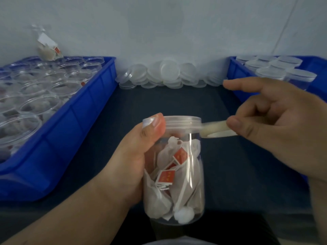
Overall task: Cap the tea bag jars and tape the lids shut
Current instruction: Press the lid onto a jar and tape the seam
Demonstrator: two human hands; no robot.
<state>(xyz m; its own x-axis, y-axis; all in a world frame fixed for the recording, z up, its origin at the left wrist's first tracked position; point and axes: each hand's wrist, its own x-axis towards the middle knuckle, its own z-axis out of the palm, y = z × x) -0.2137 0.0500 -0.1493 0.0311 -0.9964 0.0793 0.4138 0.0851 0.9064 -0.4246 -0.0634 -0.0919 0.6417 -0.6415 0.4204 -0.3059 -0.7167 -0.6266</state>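
Jar (177,174), clear plastic, one in hand: held upright at 6 o'clock of the view, above the dark table (177,99), with its lid (182,121) on. Contents: tea bags (164,197), number not countable; two red tags plainly show. The left hand (138,156) wraps the jar's upper body, thumb (154,122) pressed on the lid rim at the jar's 9 o'clock. The right hand (274,124) pinches one tape roll (217,129) at the lid's 3 o'clock, forefinger straight, and a strip runs from roll to lid edge. Step judged in hand: taping the lid. To do it well, the strip should stay taut and straddle the seam between lid and neck, the left hand turning the jar while the thumb anchors the stuck end, so no wrinkle or gap forms. Left blue tray (70,124), one, at 9 o'clock: open jars, a dozen or more, blurred. Right blue tray (237,68), one, at 2 o'clock: seven capped jars visible, cut off by the frame edge. Loose lids (168,71), a heap at 12 o'clock, overlapping, too many to count. Packet (47,48), one, at 10 o'clock.
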